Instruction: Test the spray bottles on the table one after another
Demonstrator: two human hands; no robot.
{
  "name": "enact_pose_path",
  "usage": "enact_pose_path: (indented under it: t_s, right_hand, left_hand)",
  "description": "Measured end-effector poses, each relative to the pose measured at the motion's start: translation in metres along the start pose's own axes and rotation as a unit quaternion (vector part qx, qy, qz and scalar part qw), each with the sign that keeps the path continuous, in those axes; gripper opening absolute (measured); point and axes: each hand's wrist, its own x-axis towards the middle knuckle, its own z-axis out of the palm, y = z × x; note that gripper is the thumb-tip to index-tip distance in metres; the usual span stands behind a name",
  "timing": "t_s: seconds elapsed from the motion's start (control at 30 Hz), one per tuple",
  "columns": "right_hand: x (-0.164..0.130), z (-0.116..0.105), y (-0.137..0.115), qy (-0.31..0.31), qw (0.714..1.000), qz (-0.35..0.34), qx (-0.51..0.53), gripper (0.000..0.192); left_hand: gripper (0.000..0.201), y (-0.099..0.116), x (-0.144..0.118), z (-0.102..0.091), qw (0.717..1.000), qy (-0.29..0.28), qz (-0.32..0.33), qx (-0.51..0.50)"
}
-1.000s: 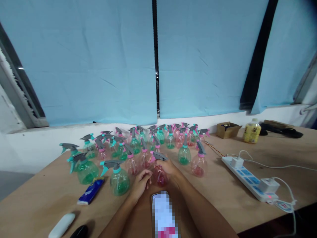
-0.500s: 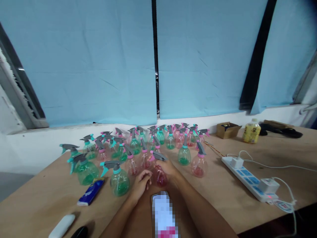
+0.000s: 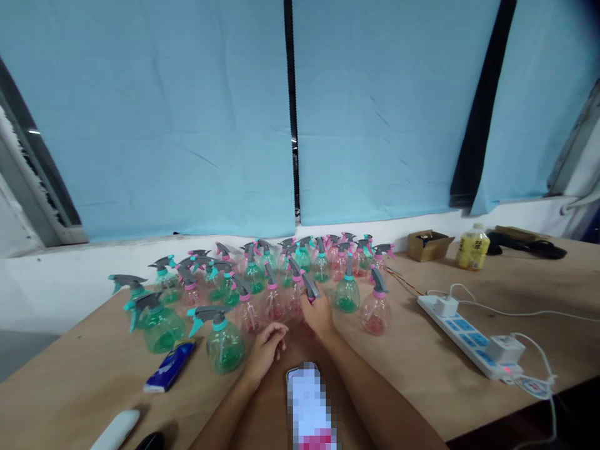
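Two hands: right hand fingers clamped on spray bottle, left hand fingers loosely apart.

The right hand moved away from the person and a little up, from the near edge of the bottle cluster to a spot further in among the bottles. The pink spray bottle in its grip went with it: a second earlier its round pink body stood in plain view on the counter just right of the left hand, and by now that body was hidden behind the right hand, with only the grey trigger head showing above the fingers, tilted. A gap opened between the two hands, which had been nearly touching
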Motion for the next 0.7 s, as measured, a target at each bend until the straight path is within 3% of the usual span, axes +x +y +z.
enact_pose_path:
  t_s: [0.1,0.17,0.3,0.5,0.7]
  right_hand:
    - [0.005,-0.004,0.013,0.06,0.996,-0.004,-0.064,0.046]
    - [0.007,-0.005,0.024,0.101,0.989,-0.05,-0.093,0.056]
    - [0.007,-0.002,0.041,0.117,0.974,-0.131,-0.145,0.054]
    - [0.005,0.004,0.042,0.133,0.956,-0.07,-0.253,0.054]
    - [0.008,-0.001,0.044,0.118,0.957,-0.038,-0.263,0.055]
  left_hand:
    - [0.032,-0.001,0.001,0.0,1.0,-0.005,0.004,0.002]
    - [0.032,-0.001,0.001,0.0,1.0,-0.003,0.007,0.004]
    - [0.034,-0.002,0.002,0.0,1.0,-0.003,0.004,-0.007]
    - [0.033,0.0,0.0,0.001,1.0,-0.011,0.01,-0.007]
    - [0.033,0.0,0.001,0.001,1.0,-0.013,0.013,0.007]
